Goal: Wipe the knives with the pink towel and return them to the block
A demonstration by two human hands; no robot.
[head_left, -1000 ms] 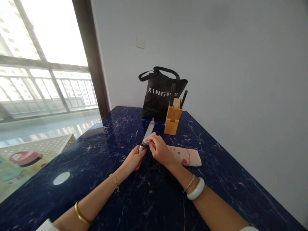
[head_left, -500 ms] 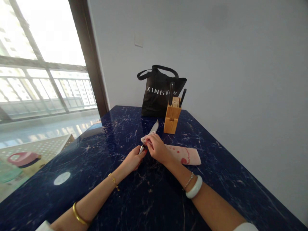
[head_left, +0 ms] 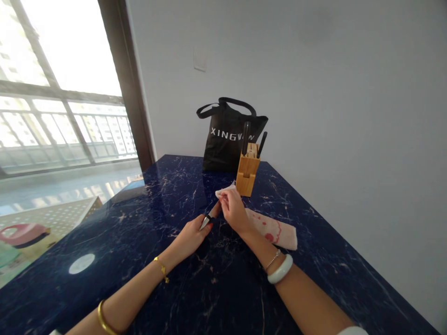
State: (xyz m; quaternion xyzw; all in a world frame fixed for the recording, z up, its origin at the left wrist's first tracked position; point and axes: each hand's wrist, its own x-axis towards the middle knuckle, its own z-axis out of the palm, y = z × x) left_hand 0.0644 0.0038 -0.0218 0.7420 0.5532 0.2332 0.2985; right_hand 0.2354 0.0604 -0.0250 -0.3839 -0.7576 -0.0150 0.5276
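Note:
My left hand (head_left: 193,233) is closed round the handle of a knife (head_left: 214,211), whose blade points away from me toward the block. Pinched in my right hand (head_left: 236,213) is the whitish end of a towel (head_left: 275,230), folded over the blade near its tip. Most of the tip is hidden by the cloth and fingers. The rest of the towel, pale pink with red markings, trails under my right wrist onto the table. Just beyond my hands stands a wooden knife block (head_left: 247,173) with two black-handled pieces (head_left: 246,138) in its slots.
A black tote bag (head_left: 220,151) with white lettering stands behind the block, near the wall. The dark blue marbled table (head_left: 167,186) narrows toward the back. On the left, a perforated pale surface (head_left: 78,211) carries a pink-topped item (head_left: 23,233), below a large window.
My right hand and the cloth have slid up the blade, away from the handle, leaving the lower blade bare. My left hand stays on the handle.

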